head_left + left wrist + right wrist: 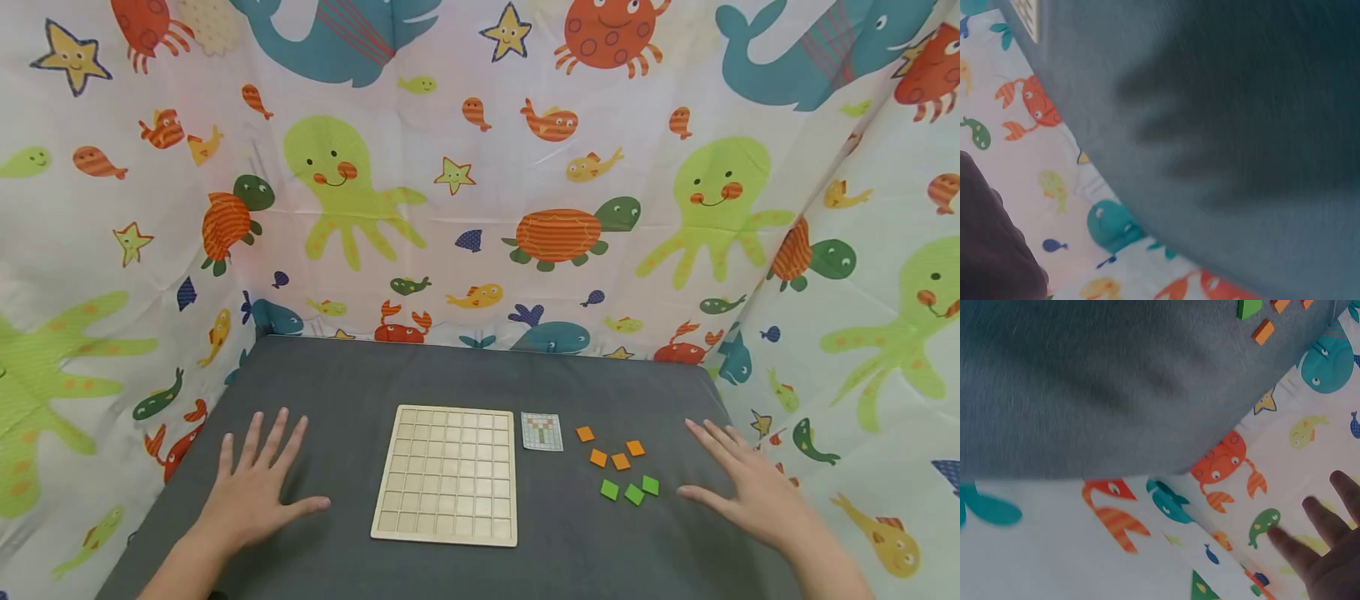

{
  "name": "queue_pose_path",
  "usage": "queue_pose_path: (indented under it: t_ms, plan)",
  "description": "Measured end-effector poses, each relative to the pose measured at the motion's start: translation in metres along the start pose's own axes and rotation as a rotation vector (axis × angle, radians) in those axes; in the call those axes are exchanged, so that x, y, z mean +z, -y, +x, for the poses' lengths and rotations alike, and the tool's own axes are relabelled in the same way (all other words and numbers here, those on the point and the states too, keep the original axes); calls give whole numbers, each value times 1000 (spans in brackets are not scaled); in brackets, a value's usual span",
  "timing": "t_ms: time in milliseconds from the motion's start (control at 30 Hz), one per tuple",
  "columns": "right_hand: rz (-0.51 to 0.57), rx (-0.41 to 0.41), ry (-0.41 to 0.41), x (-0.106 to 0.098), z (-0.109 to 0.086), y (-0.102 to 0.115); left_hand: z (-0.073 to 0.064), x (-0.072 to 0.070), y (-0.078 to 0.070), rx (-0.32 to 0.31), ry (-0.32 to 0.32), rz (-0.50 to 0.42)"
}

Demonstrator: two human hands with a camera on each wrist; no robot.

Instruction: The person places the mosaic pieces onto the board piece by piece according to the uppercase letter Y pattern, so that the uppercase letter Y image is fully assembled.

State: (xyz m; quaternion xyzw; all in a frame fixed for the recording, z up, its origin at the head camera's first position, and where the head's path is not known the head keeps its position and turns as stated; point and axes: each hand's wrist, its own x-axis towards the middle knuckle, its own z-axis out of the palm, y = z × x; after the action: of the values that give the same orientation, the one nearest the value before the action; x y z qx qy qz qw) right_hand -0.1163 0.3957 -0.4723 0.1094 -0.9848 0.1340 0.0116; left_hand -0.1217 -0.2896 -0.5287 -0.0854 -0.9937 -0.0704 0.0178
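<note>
My left hand (pixel 251 492) hovers over the left part of the table with fingers spread, holding nothing. On the other side my right hand (pixel 750 492) has its fingers extended and is bare too, nearest to the small tiles. A pale wooden grid board (pixel 446 477) with square cells lies between the hands. Right beside it is a small card (pixel 542 432) printed with a coloured grid pattern. Farther right are several orange tiles (pixel 597 457) and, just in front of them, 3 green tiles (pixel 633 494). In the right wrist view, fingers (pixel 1322 522) show at the lower right.
The dark grey table (pixel 330 375) is enclosed at the back and sides by a white curtain (pixel 450 233) printed with sea animals. The left hand's shadow (pixel 1210 137) falls on the table in the left wrist view.
</note>
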Motion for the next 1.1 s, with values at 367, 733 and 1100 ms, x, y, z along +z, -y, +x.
queue_pose_path:
  t_ms: [367,733,1100]
  plan:
    - [103,-45,-162,34,2,-12,13,32,-35,115,17,-378]
    - [195,-96,-264,69,12,-20,16,55,-61,151,128,-540]
    - [353,215,58,91,23,-25,19,66,-73,198,223,-615]
